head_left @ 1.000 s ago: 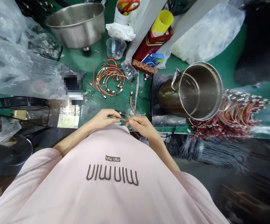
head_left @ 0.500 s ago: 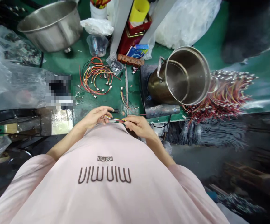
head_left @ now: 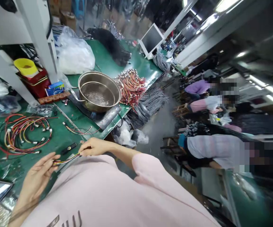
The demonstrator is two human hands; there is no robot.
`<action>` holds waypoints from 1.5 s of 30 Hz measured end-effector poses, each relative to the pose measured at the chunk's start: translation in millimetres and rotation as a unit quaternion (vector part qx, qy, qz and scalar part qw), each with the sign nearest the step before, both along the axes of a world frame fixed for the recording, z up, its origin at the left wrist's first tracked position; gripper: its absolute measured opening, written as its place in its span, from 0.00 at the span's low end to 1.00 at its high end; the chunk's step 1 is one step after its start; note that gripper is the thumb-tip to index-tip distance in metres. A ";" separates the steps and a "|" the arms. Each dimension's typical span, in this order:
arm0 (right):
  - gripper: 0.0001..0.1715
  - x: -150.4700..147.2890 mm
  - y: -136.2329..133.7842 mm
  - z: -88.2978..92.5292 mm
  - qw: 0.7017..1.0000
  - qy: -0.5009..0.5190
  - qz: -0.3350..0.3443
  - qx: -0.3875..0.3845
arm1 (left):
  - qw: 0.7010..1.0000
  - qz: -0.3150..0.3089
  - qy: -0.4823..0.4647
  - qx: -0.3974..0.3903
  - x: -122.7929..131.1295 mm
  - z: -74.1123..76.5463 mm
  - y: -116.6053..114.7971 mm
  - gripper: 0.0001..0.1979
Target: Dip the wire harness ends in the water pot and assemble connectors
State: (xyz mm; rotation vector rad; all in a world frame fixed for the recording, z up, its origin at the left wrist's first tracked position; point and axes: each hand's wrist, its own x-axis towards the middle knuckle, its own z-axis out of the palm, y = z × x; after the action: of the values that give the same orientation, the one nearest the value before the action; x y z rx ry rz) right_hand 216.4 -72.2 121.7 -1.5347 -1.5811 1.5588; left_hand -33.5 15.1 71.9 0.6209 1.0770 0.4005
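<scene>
- While pinching the wires (head_left: 66, 161) by one end in the right hand (head_left: 91, 147), also pinches their other end in the left hand (head_left: 38, 171), remaining fingers loosely spread, by the surface (head_left: 60, 135)'s near edge, in head view.
- Has a black piece (head_left: 69, 148) just beyond.
- Has a coil (head_left: 8, 138) farther left, and a pot (head_left: 98, 108) near the edge, farther right.

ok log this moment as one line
left hand: at thin coloured wires | right hand: pinching same wires | nearby: black object, coiled wires, metal pot
</scene>
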 end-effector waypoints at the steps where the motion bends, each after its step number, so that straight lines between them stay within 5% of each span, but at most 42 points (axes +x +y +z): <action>1: 0.09 -0.1 -2.2 -0.2 1.000 0.009 0.017 -0.022 | 1.000 0.006 0.004 0.020 1.5 0.6 -1.9 0.26; 4: 0.11 -6.7 -8.6 -3.0 0.996 0.046 0.047 -0.065 | 0.995 0.016 0.017 0.097 7.7 7.3 -12.1 0.21; 8: 0.12 -23.9 -14.9 -7.3 0.999 0.029 -0.010 -0.036 | 0.985 -0.053 -0.009 0.162 16.5 18.2 -25.1 0.20; 16: 0.16 -30.9 -9.3 -8.1 0.997 0.011 -0.070 -0.006 | 0.985 -0.073 -0.097 0.125 1.3 13.2 -22.2 0.20; 24: 0.13 -41.9 -2.4 -0.4 0.999 0.022 -0.042 0.002 | 0.970 -0.093 -0.057 0.216 -0.4 15.6 -24.9 0.16; 36: 0.11 -29.4 -4.4 7.4 0.994 0.066 -0.067 -0.061 | 0.981 -0.052 -0.063 0.175 -5.7 12.7 -27.0 0.17; 45: 0.09 -46.8 -2.4 7.0 0.984 0.085 -0.115 -0.110 | 0.969 -0.080 -0.067 0.226 -4.3 13.8 -31.8 0.16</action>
State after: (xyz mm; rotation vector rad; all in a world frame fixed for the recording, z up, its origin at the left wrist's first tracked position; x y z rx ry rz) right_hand 169.7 -74.6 128.7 -1.5846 -1.1268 1.7243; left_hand -37.8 -16.7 85.7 1.0623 0.8010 0.5455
